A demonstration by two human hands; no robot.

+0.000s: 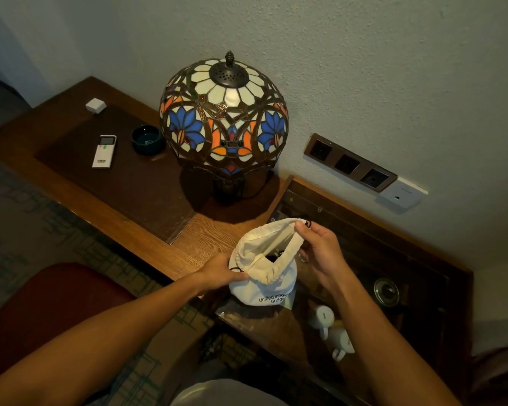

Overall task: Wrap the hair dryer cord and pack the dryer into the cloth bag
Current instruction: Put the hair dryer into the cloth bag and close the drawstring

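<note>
A cream cloth drawstring bag (264,288) with dark printed lettering stands on the glass-topped part of the table, its mouth gathered but partly open. My left hand (220,272) pinches the near left edge of the bag's rim, where a dark drawstring shows. My right hand (320,247) pinches the far right edge of the rim and holds it up. A dark shape shows through the opening; the hair dryer and its cord are otherwise hidden inside.
A stained-glass lamp (225,118) stands on the wooden desk (147,230) just behind the bag. A white remote (104,151), dark ashtray (148,139) and small white box (95,106) lie far left. White mugs (333,328) sit under the glass top. Wall sockets (349,165) are at right.
</note>
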